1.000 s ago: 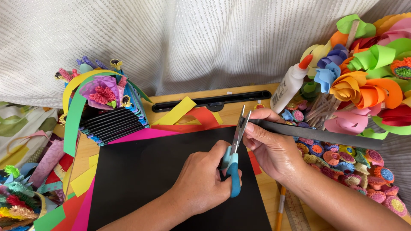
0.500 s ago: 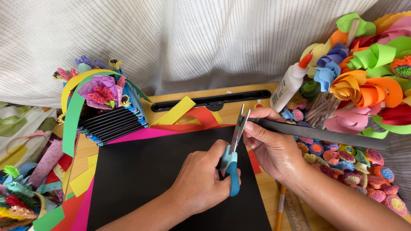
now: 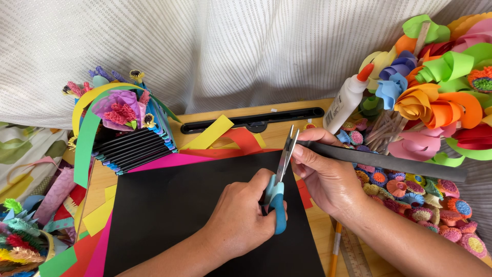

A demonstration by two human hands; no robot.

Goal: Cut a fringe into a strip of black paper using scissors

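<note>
My left hand (image 3: pixel 241 220) grips blue-handled scissors (image 3: pixel 279 179), blades pointing up and nearly closed at the end of a long black paper strip (image 3: pixel 389 163). My right hand (image 3: pixel 325 172) pinches that strip's left end between thumb and fingers, right beside the blades. The strip runs off to the right over small paper flowers. Both hands hover above a large black paper sheet (image 3: pixel 174 205) lying on a wooden board (image 3: pixel 277 136).
A black folded-paper basket with flowers and a green handle (image 3: pixel 123 133) stands at the left. A white glue bottle (image 3: pixel 346 100) and big rolled paper flowers (image 3: pixel 435 87) are at the right. Coloured paper scraps (image 3: pixel 225 136), a pencil (image 3: pixel 334 251) and a ruler (image 3: pixel 353 256) lie around the sheet.
The scissor blades have closed a little at the strip's end. Both hands stay in nearly the same place.
</note>
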